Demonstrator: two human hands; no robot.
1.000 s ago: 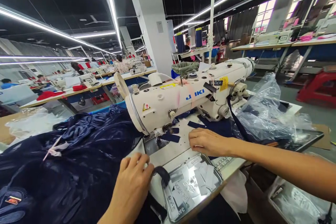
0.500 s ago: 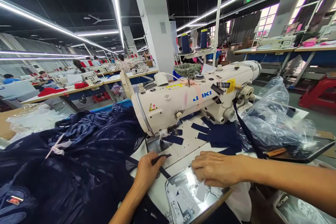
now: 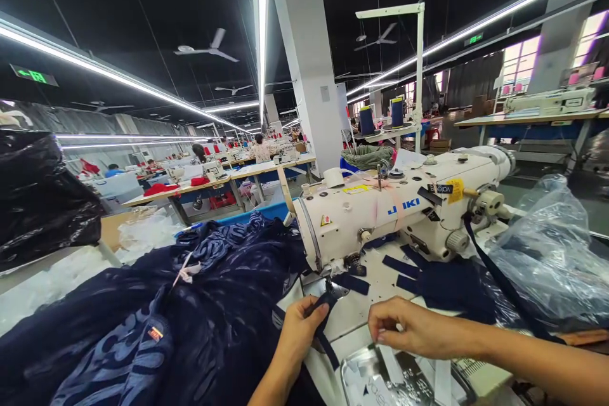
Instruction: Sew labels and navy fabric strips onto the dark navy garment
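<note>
My left hand (image 3: pixel 299 330) is closed in a pinch on a narrow navy strip (image 3: pixel 325 302), holding its end just in front of the presser foot (image 3: pixel 329 279) of a white JUKI sewing machine (image 3: pixel 404 209). To its right, my right hand (image 3: pixel 409 332) hovers above a metal tray (image 3: pixel 366 375) of white labels. Its fingertips are pressed together, and what they hold is too small to make out. A big pile of dark navy patterned garment (image 3: pixel 190 304) lies to the left of the machine, touching my left wrist.
Cut navy pieces (image 3: pixel 438 279) lie on the machine bed under the arm. A crumpled clear plastic bag (image 3: pixel 552 254) sits at the right, a black plastic bag (image 3: pixel 38 190) at the far left. Two blue thread cones (image 3: pixel 366 120) stand behind. People work at distant tables (image 3: pixel 247 171).
My left hand carried the navy strip forward to the presser foot. My right hand went from the machine bed into the label tray and came up pinched. The view tilted up.
</note>
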